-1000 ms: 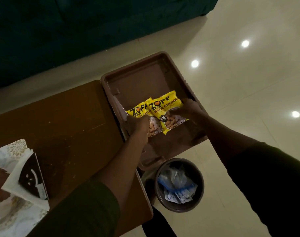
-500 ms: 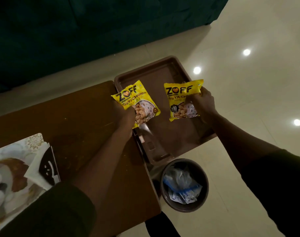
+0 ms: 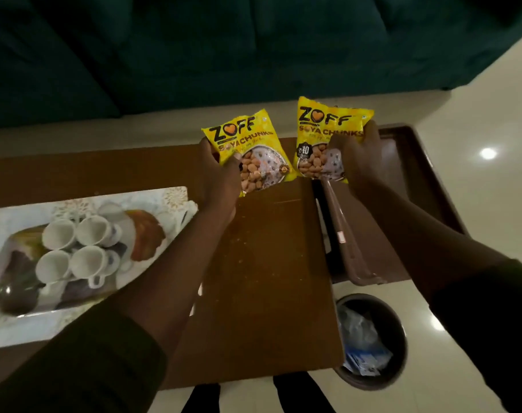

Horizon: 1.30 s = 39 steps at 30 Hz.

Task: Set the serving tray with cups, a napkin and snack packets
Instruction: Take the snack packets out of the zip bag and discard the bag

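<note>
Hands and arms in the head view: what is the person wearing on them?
Both forearms are bare, with dark sleeves pushed up toward the elbows. The left hand and right hand wear no gloves; no rings or watch can be made out in the dim light.

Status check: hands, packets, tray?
Left hand holds one yellow packet, right hand the other packet. Both aloft, not yet on serving tray. Four cups already there. Path clear.

Glossy plastic snack packets (image 3: pixel 248 150), matt wood table (image 3: pixel 268 263) w/ speckles, shiny tiled floor (image 3: pixel 477 189).
</note>
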### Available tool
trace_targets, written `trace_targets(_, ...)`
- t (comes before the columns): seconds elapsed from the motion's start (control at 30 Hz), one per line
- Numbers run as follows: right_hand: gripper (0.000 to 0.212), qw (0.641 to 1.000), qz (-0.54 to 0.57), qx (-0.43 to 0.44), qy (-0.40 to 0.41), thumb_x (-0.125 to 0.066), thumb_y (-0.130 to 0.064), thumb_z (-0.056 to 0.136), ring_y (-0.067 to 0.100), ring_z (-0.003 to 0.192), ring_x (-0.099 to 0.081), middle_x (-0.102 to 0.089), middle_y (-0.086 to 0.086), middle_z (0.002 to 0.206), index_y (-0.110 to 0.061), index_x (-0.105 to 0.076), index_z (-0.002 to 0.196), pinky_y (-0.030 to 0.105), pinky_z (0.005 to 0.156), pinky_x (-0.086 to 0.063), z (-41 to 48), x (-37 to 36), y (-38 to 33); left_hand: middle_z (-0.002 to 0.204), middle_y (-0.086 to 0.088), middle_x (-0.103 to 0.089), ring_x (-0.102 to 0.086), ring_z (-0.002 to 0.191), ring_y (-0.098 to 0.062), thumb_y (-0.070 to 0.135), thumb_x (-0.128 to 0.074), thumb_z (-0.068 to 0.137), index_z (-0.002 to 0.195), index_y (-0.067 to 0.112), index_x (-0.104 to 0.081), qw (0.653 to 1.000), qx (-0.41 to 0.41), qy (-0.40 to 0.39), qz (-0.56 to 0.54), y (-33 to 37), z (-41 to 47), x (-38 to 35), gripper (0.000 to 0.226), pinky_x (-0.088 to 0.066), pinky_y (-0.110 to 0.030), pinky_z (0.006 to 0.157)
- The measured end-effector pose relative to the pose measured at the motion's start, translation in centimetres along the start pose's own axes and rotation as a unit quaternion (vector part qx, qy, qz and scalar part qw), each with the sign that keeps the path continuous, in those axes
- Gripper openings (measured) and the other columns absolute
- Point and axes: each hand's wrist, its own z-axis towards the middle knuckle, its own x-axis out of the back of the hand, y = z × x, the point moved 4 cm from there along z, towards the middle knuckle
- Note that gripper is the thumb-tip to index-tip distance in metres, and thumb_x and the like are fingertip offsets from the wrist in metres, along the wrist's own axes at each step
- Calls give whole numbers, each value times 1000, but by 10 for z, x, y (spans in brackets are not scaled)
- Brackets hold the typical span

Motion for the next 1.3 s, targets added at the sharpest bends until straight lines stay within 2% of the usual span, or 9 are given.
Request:
trace_targets(0.07, 38, 1000, 14, -7, -17, -60, -21, 76, 21, 92, -69, -64, -2, 102, -23, -46, 111, 44, 73, -61, -8, -35, -12, 120, -2, -63, -62, 106, -18, 11, -56, 92, 124, 17, -50, 1000, -10, 17, -3, 2, 7, 35, 33, -54, -41, 91)
trace_targets(0.23, 31, 999, 37, 15, -28, -58, -14, 82, 5, 82, -65, -60, -11, 91, -20, -46, 109, 29, 64, -56, -35, -132, -40, 120, -2, -66, -62, 110, -20, 10, -55, 93, 126, 14, -54, 998, -25, 65, 4, -4, 29, 130, 33, -52, -38, 93)
trace_targets(0.4, 29, 997, 34, 8, -70, -59, -16, 82, 17, 91, -66, -62, -9, 94, -20, -45, 107, 42, 79, -58, -73, -233, -50, 108, 0, -68, -66, 102, -18, 11, -58, 91, 117, 14, -60, 993, -26, 116, 3, -18, 56, 232, 26, -53, -45, 95)
trace_targets(0.63, 62, 989, -86, 12, -117, -57, -14, 81, 1, 70, -53, -55, -18, 85, -29, -33, 136, 17, 55, -38, -123, -311, -23, 118, -8, -67, -65, 110, -25, 6, -50, 91, 121, 17, -57, 980, -5, 195, -34, -74, 79, 366, 33, -52, -48, 97)
trace_targets(0.8, 58, 976, -168, -3, -141, -50, -16, 83, 14, 62, -57, -60, -6, 81, -31, -33, 137, 31, 61, -49, -161, -334, 6, 101, 4, -68, -66, 96, -20, 5, -46, 94, 108, 36, -61, 984, 46, 173, -5, -132, 80, 427, 38, -54, -37, 82)
trace_targets(0.9, 51, 969, -214, -6, -126, -44, -23, 82, 28, 79, -61, -60, -1, 90, -24, -38, 132, 39, 71, -51, -175, -337, 18, 103, -6, -65, -61, 96, -23, 3, -49, 94, 122, 15, -60, 986, 74, 149, 29, -166, 81, 457, 33, -50, -36, 80)
trace_targets(0.97, 44, 964, -240, -24, -111, -45, -16, 85, 35, 81, -65, -60, -3, 80, -24, -39, 128, 38, 66, -48, -177, -339, 24, 103, -7, -64, -60, 98, -26, 1, -49, 94, 126, 8, -58, 986, 88, 135, 49, -181, 82, 470, 34, -49, -35, 80)
trace_targets(1.17, 41, 956, -273, -50, -96, -47, -17, 86, 39, 86, -67, -68, 17, 106, -21, -35, 125, 42, 70, -55, -178, -345, 34, 109, -17, -66, -62, 108, -40, 5, -51, 94, 135, 14, -52, 985, 129, 77, 86, -202, 86, 466, 42, -51, -54, 89)
trace_targets(1.3, 38, 960, -265, -56, -78, -48, -14, 87, 40, 84, -67, -68, 21, 103, -18, -37, 123, 41, 65, -55, -181, -346, 42, 107, -23, -62, -60, 110, -42, 4, -52, 94, 140, 20, -46, 986, 140, 60, 71, -208, 90, 452, 49, -50, -55, 91)
